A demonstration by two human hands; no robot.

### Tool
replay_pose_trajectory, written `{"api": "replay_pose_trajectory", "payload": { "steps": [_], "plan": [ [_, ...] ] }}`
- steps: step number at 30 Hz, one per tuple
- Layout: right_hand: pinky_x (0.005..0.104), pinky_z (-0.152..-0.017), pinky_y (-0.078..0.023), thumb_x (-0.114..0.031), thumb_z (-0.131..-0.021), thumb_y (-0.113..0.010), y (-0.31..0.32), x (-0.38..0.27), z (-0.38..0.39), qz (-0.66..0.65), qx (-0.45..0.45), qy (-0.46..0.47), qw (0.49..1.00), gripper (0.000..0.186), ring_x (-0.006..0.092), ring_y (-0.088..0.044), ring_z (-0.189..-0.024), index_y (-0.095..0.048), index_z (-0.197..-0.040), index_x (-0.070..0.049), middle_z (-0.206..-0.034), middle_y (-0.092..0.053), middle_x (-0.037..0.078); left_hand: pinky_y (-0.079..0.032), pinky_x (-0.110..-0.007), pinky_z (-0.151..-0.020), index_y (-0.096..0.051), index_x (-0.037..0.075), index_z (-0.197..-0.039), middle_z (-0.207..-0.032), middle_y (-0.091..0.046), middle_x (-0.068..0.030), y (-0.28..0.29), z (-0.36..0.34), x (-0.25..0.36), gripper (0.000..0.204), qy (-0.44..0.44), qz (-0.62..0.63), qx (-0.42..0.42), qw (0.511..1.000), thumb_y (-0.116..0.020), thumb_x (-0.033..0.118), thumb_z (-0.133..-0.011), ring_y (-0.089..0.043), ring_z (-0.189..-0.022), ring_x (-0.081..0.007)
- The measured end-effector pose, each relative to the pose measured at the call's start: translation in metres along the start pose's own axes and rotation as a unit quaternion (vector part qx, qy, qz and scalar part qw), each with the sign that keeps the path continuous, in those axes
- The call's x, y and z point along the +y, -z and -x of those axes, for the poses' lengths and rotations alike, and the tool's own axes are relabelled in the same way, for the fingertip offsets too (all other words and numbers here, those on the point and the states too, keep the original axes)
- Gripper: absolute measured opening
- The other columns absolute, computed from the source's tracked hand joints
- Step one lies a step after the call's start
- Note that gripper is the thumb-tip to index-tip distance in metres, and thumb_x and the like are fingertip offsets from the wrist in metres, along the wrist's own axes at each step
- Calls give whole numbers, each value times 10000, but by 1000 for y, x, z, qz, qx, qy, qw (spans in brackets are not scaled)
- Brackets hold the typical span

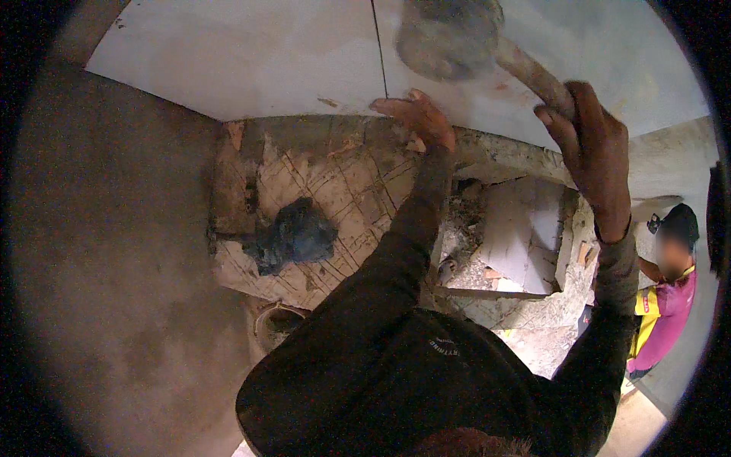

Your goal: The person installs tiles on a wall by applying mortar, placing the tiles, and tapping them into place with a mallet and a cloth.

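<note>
A mallet with a wide, blurred head is raised over pale wall tiles at the top of the view, its handle gripped in my right hand. My left hand is stretched out at the tiles' lower edge, beside the thin dark joint between them, with its fingers apart on or very near the surface. Below the tiles runs a rough, scored counter-like ledge, with a crumpled dark plastic bag lying on it.
Right of the ledge is a rectangular opening with pale board and rubble inside. A bucket stands below the ledge. A co-worker in magenta and yellow is at the far right. A grey wall fills the left.
</note>
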State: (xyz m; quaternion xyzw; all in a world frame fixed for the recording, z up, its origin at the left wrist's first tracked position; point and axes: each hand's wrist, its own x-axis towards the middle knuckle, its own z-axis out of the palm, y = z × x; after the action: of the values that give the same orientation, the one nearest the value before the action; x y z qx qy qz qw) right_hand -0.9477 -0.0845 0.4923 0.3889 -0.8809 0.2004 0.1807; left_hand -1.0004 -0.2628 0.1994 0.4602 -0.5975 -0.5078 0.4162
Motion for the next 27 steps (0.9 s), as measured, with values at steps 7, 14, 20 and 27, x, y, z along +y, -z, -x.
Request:
{"api": "replay_pose_trajectory", "payload": {
  "steps": [7,14,20,27],
  "plan": [
    [474,-586,-521,-366,-936,-729,-18,8,15,-7,-112,-40,993,336,422,-674,-694,-566,-1043,-92,-768,-672,160,-116,-486,-1258,11,-32,-1610,-1672,-15,-298,3,18,-30,879,-7,37,-33,999,-500,416,-1052,-110,-1556,-406],
    [450,-601,-545,-263,-952,-692,-78,-26,-6,-14,-154,167,974,294,375,-679,-715,-575,-1114,-47,-916,-678,168,-163,-477,-1233,-31,-11,-1606,-1654,-71,-278,17,24,-24,844,-22,80,-96,992,-491,430,-1053,-150,-1536,-388],
    [417,-600,-581,-289,-956,-660,-126,-39,-54,117,-72,291,947,334,325,-709,-734,-567,-1143,-28,-1008,-683,168,-203,-470,-1212,-66,7,-1602,-1638,-120,-260,0,23,-2,815,-41,121,-140,982,-484,442,-1054,-184,-1520,-373],
    [412,-589,-581,-362,-1001,-600,-110,-59,-36,182,-147,340,911,366,314,-723,-758,-560,-1149,-30,-1062,-689,188,-250,-461,-1187,-108,27,-1598,-1619,-176,-240,3,12,3,784,-51,138,-149,978,-475,456,-1055,-224,-1500,-355]
  ]
}}
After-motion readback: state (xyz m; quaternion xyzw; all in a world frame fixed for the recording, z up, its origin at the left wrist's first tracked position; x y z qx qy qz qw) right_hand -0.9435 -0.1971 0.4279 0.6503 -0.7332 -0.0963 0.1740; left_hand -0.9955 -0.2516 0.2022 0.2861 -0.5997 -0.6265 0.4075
